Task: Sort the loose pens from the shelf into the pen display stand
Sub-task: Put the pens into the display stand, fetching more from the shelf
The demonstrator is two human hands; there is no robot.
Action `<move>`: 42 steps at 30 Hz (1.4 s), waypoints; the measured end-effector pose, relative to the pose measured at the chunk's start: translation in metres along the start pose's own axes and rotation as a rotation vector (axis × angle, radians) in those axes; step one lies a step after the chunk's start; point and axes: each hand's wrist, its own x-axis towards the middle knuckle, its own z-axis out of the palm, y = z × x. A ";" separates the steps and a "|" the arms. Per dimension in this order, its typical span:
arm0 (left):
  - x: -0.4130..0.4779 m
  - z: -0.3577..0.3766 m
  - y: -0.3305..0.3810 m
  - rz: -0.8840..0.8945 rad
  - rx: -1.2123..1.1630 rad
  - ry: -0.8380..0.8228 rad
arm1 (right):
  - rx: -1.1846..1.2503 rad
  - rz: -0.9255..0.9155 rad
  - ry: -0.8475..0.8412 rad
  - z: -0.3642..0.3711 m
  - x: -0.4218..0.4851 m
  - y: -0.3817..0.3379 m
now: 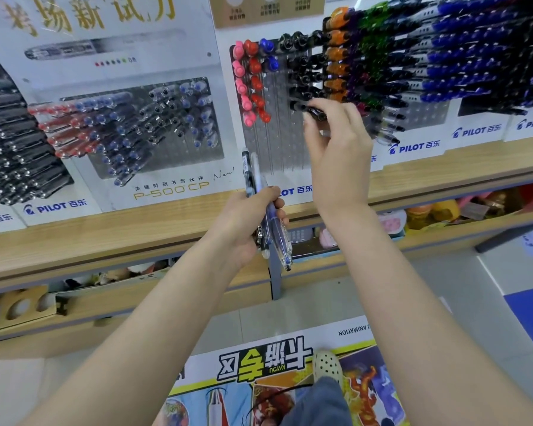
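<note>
My left hand (253, 216) grips a small bunch of loose pens (266, 216), blue and black ones with clear barrels, held upright in front of the shelf edge. My right hand (336, 139) is raised at the grey perforated pen display stand (277, 124) and pinches a black pen (313, 111) at the bottom of the stand's black column. The stand holds columns of pink, red, blue and black pens poking out of its holes. Much of its lower half shows bare holes.
More Pilot stands flank it: orange, purple, green and blue pens (413, 56) to the right, black pens (13, 142) at far left. A wooden shelf ledge (105, 238) runs below, with lower bins of goods. A floor poster (290, 379) and my shoe lie underfoot.
</note>
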 end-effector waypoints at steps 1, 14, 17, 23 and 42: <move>0.000 0.000 0.000 -0.005 -0.004 -0.002 | 0.000 -0.001 0.002 -0.001 0.000 -0.001; 0.000 0.007 0.006 -0.044 -0.070 0.022 | 0.010 -0.153 0.012 -0.010 0.007 -0.003; 0.000 0.006 0.008 -0.046 -0.080 0.025 | 0.018 -0.143 -0.011 -0.008 0.008 0.000; -0.002 0.006 0.010 -0.055 -0.090 0.005 | -0.003 -0.052 0.003 0.005 0.012 0.003; 0.001 0.003 0.004 -0.059 -0.178 0.005 | 0.066 0.181 -0.086 -0.003 0.003 -0.002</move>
